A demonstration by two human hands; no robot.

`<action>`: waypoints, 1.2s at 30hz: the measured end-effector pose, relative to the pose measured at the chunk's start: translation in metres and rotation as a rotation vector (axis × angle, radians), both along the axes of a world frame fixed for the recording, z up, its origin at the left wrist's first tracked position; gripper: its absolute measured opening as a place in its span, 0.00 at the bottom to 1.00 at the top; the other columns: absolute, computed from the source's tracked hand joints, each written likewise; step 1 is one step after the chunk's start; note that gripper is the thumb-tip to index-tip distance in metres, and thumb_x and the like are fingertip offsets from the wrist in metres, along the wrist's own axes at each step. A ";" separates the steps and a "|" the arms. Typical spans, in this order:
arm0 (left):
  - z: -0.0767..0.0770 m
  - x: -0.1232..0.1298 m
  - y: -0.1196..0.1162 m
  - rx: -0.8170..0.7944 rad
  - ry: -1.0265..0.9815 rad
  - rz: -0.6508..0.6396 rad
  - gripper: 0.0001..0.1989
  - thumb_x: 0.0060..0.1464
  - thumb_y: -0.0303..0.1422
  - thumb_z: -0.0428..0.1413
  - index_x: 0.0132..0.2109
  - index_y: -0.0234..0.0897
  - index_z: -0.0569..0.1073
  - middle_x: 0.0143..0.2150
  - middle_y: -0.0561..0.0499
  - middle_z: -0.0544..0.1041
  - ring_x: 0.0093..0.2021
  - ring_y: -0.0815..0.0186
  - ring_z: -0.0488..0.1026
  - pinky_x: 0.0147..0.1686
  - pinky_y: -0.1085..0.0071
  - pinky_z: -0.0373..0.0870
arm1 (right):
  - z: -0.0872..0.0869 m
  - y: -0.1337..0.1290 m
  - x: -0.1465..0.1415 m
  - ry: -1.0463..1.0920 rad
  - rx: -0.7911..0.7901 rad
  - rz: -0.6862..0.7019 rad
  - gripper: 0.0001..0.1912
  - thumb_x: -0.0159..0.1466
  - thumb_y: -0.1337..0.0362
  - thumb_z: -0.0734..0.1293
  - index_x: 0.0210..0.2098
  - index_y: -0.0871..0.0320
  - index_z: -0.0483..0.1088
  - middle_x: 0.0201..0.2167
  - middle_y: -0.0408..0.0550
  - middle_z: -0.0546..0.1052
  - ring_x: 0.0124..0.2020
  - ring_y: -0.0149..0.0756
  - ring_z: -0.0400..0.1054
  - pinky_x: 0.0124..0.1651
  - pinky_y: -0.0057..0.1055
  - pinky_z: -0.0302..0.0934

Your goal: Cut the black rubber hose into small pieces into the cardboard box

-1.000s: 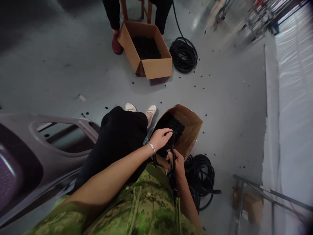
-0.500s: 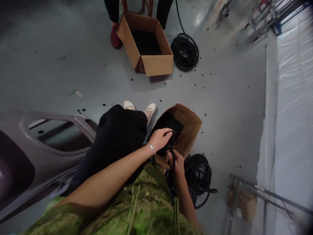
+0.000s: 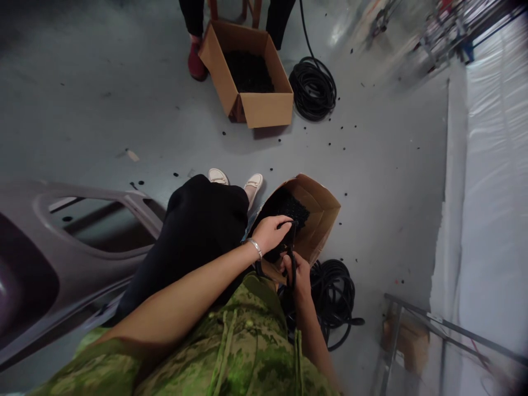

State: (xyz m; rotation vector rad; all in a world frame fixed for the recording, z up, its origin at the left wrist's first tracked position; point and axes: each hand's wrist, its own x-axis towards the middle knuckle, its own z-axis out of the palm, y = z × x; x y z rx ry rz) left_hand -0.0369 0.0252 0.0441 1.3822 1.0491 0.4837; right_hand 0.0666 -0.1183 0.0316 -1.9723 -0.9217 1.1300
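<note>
My left hand [image 3: 269, 235], with a silver bracelet at its wrist, is closed on a thin black rubber strip [image 3: 285, 223] over an open cardboard box [image 3: 325, 206]. Just below it, my right hand [image 3: 300, 278] grips the black handles of a pair of scissors [image 3: 292, 267], whose blades point up toward the strip. Whether the blades touch the strip I cannot tell. Small black pieces [image 3: 295, 209] lie heaped inside the box. A coil of black hose [image 3: 336, 294] rests on the floor beside my right forearm.
Ahead, a second cardboard box [image 3: 268, 110] holds black pieces, between another person's legs [image 3: 192, 19]. Another hose coil [image 3: 313, 91] lies beside it. A grey car body panel [image 3: 39, 206] stands at left, a metal frame [image 3: 394, 335] at lower right. Black bits dot the floor.
Both hands stay almost where they were, with the strip and the scissors still held. The surroundings have shifted only slightly in view.
</note>
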 end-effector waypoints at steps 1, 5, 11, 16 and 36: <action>0.000 0.000 0.000 0.004 -0.004 0.004 0.14 0.55 0.32 0.52 0.43 0.38 0.81 0.33 0.50 0.81 0.35 0.64 0.75 0.39 0.71 0.71 | 0.000 0.000 0.000 -0.020 -0.007 0.001 0.23 0.60 0.45 0.63 0.33 0.61 0.72 0.19 0.42 0.67 0.21 0.30 0.61 0.25 0.26 0.56; -0.002 0.000 0.000 0.006 -0.013 0.013 0.13 0.54 0.32 0.52 0.42 0.38 0.81 0.30 0.51 0.80 0.35 0.64 0.75 0.40 0.70 0.71 | -0.003 -0.001 0.000 -0.146 -0.021 0.014 0.22 0.61 0.46 0.63 0.27 0.60 0.72 0.16 0.41 0.66 0.20 0.30 0.60 0.25 0.25 0.55; -0.007 -0.001 0.001 -0.003 -0.017 0.011 0.13 0.54 0.32 0.53 0.40 0.38 0.81 0.29 0.50 0.80 0.34 0.64 0.76 0.40 0.70 0.71 | -0.008 -0.005 -0.001 -0.183 -0.025 -0.007 0.25 0.60 0.44 0.62 0.21 0.59 0.69 0.14 0.41 0.64 0.18 0.29 0.57 0.23 0.25 0.54; -0.006 -0.001 0.000 0.003 -0.013 0.004 0.12 0.54 0.32 0.53 0.40 0.37 0.81 0.29 0.51 0.79 0.33 0.64 0.75 0.38 0.70 0.70 | -0.015 -0.009 -0.002 -0.200 -0.003 -0.029 0.25 0.60 0.44 0.63 0.20 0.59 0.68 0.14 0.40 0.62 0.18 0.28 0.55 0.23 0.25 0.51; -0.006 0.004 -0.005 -0.083 -0.033 0.036 0.05 0.53 0.32 0.52 0.32 0.36 0.71 0.24 0.55 0.73 0.26 0.70 0.67 0.29 0.73 0.61 | -0.011 0.003 0.005 0.067 0.069 0.019 0.24 0.62 0.45 0.61 0.39 0.62 0.73 0.23 0.45 0.72 0.26 0.33 0.66 0.31 0.28 0.60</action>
